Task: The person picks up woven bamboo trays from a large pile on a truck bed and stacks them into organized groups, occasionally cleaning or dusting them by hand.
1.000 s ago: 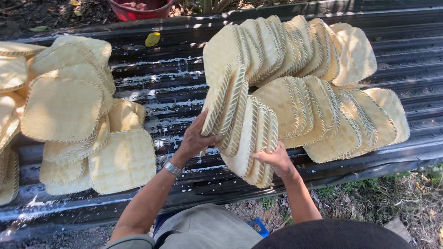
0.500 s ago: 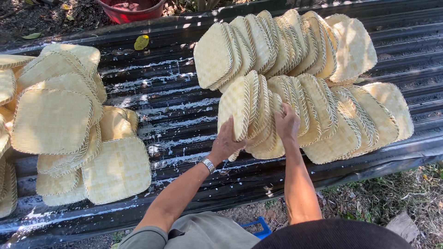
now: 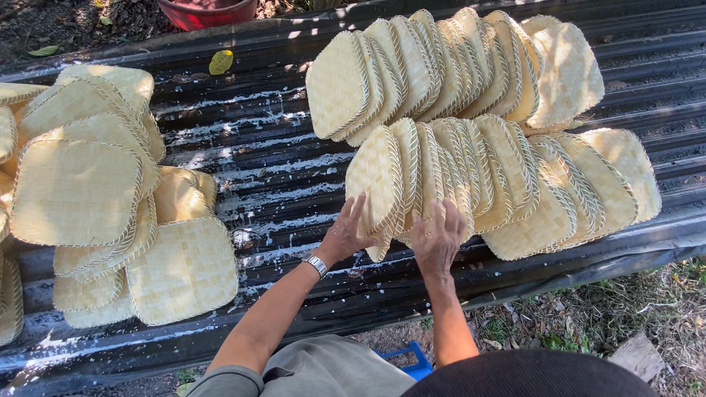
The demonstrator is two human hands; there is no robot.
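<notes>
The left hand (image 3: 346,234) spreads its fingers (image 3: 358,209) open against the front woven tray (image 3: 376,180). The right hand (image 3: 437,235) lays splayed fingers (image 3: 448,217) flat on the leaning trays just behind it, on the corrugated sheet (image 3: 279,184).

My one head view looks steeply down from close, facing twelve o'clock over the corrugated sheet (image 3: 279,184).

red tub (image 3: 209,11) at top edge | yellow leaf (image 3: 220,62) on dark corrugated sheet (image 3: 279,184) | blue crate (image 3: 408,360) below | grass (image 3: 588,331) and dirt at lower right
</notes>
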